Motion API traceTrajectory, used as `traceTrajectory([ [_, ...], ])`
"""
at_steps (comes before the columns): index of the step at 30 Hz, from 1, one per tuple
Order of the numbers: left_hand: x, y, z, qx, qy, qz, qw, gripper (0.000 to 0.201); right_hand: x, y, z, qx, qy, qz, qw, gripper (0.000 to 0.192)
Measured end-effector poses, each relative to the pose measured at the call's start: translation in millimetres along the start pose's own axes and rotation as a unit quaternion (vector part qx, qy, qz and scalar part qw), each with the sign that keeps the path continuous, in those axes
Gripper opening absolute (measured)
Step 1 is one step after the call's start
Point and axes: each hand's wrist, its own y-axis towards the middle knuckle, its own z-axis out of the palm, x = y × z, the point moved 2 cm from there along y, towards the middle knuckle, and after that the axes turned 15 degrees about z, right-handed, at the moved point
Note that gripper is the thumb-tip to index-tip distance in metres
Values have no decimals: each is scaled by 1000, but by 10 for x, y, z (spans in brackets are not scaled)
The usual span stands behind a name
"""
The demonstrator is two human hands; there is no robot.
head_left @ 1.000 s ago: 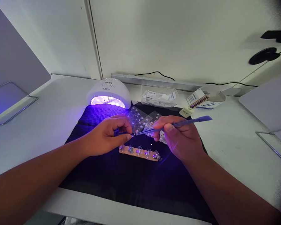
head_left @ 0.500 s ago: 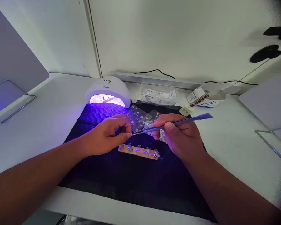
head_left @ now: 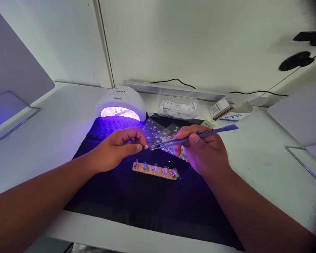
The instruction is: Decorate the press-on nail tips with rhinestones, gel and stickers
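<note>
While left hand (head_left: pixel 116 149) pinches (unchanged), tool (head_left: pixel 195 136) tip withdrew slightly.

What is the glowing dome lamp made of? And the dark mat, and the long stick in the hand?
The lamp looks like smooth white plastic, with a soft sheen. The mat seems to be black cloth or foam: dull, with fine ribs near the lamp. The stick in the right hand looks bluish, thin and stiff; plastic or coated metal, hard to tell.

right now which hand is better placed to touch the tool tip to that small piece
Right hand: it holds the thin tool, tip pointing at the small piece pinched in the left hand.
</note>
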Motion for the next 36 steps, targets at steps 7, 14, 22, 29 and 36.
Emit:
traceTrajectory([
  [7, 51, -6, -8, -13, -59, -2, 998, 5, -23, 8, 11, -2, 23, 20, 1000, 17],
  [14, 68, -26, -9, -25, -92, -5, 995, 9, 2, 20, 27, -15, 35, 26, 999, 20],
  [22, 66, -36, 0, -28, -135, -4, 991, 10, -8, 23, 20, -21, 41, 23, 999, 23],
  [29, 95, -50, -7, -32, -154, -2, 988, 16, 2, 26, 23, -19, 60, 21, 998, 22],
  [36, 101, -39, -3, -56, -111, -4, 992, 15, 3, 23, 24, -13, 63, 21, 998, 20],
])
